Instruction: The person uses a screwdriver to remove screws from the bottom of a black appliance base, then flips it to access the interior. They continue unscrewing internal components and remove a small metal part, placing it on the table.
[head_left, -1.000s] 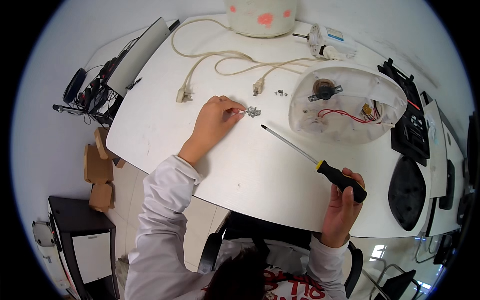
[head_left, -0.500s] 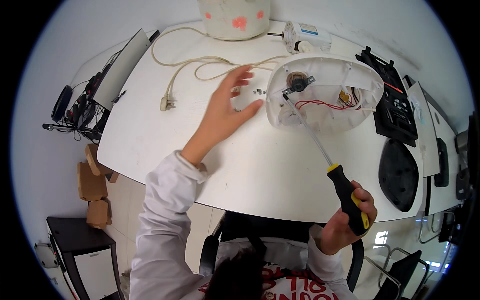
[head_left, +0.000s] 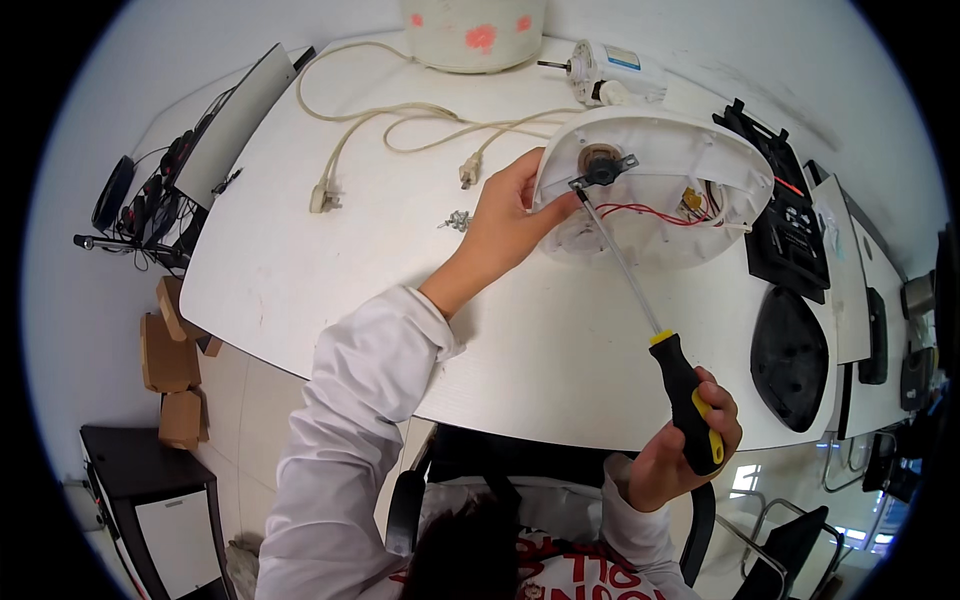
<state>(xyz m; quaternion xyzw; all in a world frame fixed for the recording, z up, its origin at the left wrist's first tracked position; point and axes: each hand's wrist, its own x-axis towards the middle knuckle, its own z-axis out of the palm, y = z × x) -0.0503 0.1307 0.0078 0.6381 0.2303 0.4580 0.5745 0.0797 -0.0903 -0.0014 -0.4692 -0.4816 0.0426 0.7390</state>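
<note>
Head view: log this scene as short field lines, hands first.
Left hand: at the left edge of the white housing, thumb close to the tip of the screwdriver
Right hand: around its handle
Tip: at the left tab of the black part, contact unclear
Left of housing: small metal pieces
Beyond: white motor
Right: black case, black panel

1. The camera is the left one of two worn on the person's head; it looks steeply down at the white table [head_left: 540, 370].
2. It faces away from the body: the sleeves come in at the lower edge, and the wall [head_left: 790, 60] is at the top.
3. The distance is moderate, so the left hand [head_left: 500, 230], the right hand [head_left: 658, 468] and most of the tabletop fit inside.
4. The fisheye lens bends the straight edges.
</note>
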